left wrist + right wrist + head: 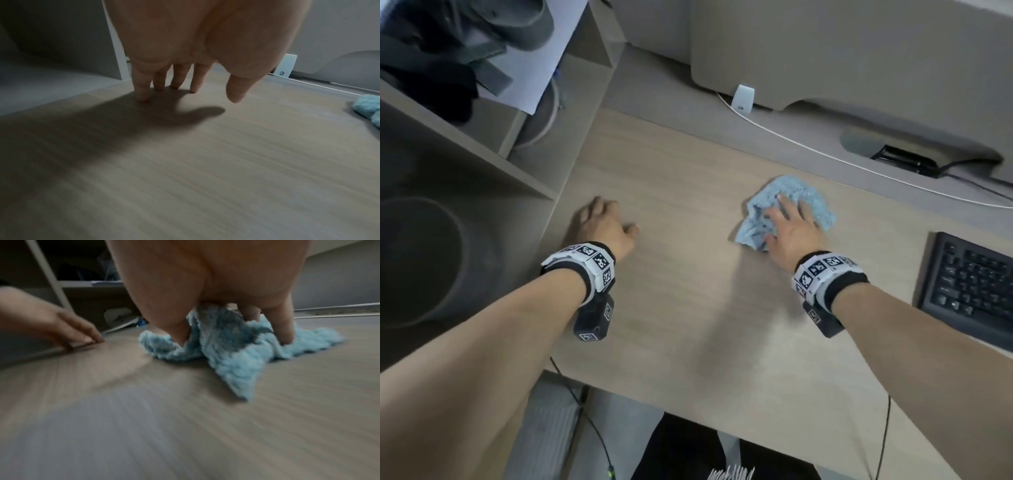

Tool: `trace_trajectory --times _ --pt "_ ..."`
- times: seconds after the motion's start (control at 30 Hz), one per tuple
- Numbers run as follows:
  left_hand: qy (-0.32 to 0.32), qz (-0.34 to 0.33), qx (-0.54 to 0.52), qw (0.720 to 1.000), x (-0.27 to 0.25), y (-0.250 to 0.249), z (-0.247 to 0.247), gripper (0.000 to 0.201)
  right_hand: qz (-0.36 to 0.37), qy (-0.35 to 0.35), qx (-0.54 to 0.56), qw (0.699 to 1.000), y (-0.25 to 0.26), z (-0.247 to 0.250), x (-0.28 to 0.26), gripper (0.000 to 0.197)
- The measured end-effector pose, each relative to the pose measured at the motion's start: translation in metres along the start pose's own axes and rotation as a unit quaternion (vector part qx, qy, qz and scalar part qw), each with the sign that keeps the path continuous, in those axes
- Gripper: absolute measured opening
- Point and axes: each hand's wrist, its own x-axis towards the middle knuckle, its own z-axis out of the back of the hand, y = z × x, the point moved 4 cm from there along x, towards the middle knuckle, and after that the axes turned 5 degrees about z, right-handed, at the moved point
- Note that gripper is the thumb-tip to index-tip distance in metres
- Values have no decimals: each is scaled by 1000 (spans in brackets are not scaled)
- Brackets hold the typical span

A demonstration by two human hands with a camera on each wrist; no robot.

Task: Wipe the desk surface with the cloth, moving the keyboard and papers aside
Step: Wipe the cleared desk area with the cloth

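Head view alone shows keyboard (969, 291) right of cloth (791, 205).

Crumpled light-blue fluffy cloth (787, 209) bunched on pale wood-grain desk (688, 308), black keyboard (972, 291) lying flat at its right edge, well apart

Soft, even indoor light falls from above in the head view, where the tabletop (688, 308) shows faint, diffuse shadows under both forearms. Straight edges bow toward the frame borders. The wrist views are dimmer and grainier: the left hand (205, 40) casts a dark, sharp-edged shadow, and the wood grain streaks with motion blur, strongest near the cloth (230, 353).
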Motion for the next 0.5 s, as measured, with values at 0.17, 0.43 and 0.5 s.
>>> trace_trajectory --times 0.17,0.43,0.5 --pt "18 31 14 999 -1 -8 -1 80 111 68 -25 991 77 -30 -11 64" --pt "30 57 23 998 -1 -17 -10 97 7 4 4 1000 -39 -20 -40 51" --pt "30 58 23 998 0 -16 -11 98 -56 -27 37 997 -65 -4 -23 52"
